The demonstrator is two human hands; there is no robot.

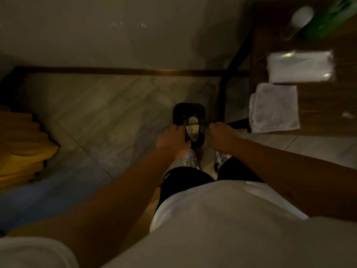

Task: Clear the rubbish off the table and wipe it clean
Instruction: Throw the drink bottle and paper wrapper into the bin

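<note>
A small black bin [188,106] stands on the tiled floor in front of my shoes. Both hands hang over its near rim. My left hand [172,140] is curled shut and my right hand [222,138] is pinched, and a thin, pale, clear piece of plastic rubbish [193,130] looks stretched between them above the bin's opening. The picture is dim and blurred, so its exact shape is unclear. The wooden table [324,105] is at the right. A folded white cloth [274,109] lies on its near corner and a small white scrap [347,114] lies further right.
On the table are a white packet in clear wrap [299,66], a pale-capped bottle [299,18] and something green [332,18]. The table's black metal leg [222,97] stands just right of the bin. Yellow fabric [21,147] lies at the left. A wall with a dark skirting runs behind.
</note>
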